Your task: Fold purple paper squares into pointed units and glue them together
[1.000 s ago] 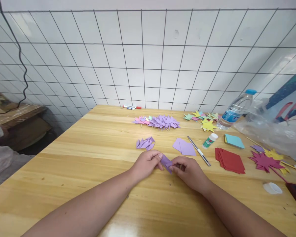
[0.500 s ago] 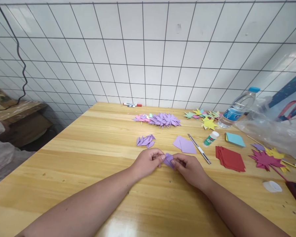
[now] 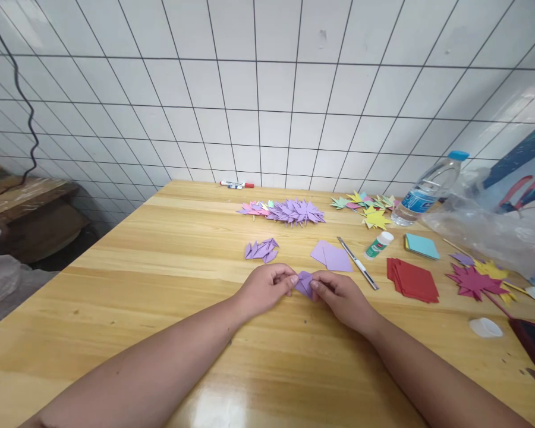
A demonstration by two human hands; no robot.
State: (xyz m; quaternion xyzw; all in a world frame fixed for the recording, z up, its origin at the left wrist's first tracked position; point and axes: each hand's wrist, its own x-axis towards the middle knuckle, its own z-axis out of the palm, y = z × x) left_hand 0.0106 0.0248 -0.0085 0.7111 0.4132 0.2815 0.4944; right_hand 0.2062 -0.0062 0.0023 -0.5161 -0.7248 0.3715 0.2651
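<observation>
Between my two hands is a small folded piece of purple paper [image 3: 304,284], just above or on the wooden table. My left hand [image 3: 267,287] pinches its left edge between thumb and fingers. On the other side, my right hand [image 3: 340,297] grips the right edge the same way. Several folded purple paper pieces [image 3: 262,250] lie in a small heap beyond my left hand. Flat purple paper squares [image 3: 332,256] rest beyond my right hand, with a utility knife [image 3: 358,263] beside them.
A pile of purple paper leaves [image 3: 296,211] lies farther back. To the right are a glue stick [image 3: 378,245], red paper squares [image 3: 412,280], blue paper [image 3: 421,246], a water bottle [image 3: 428,189], a magenta paper leaf [image 3: 476,282] and a translucent cap [image 3: 485,327]. Markers [image 3: 236,185] sit near the tiled wall.
The camera view has shifted slightly, so the scene sits a little higher. Both hands keep hold of the purple paper, whose visible folds now face the camera a bit more.
</observation>
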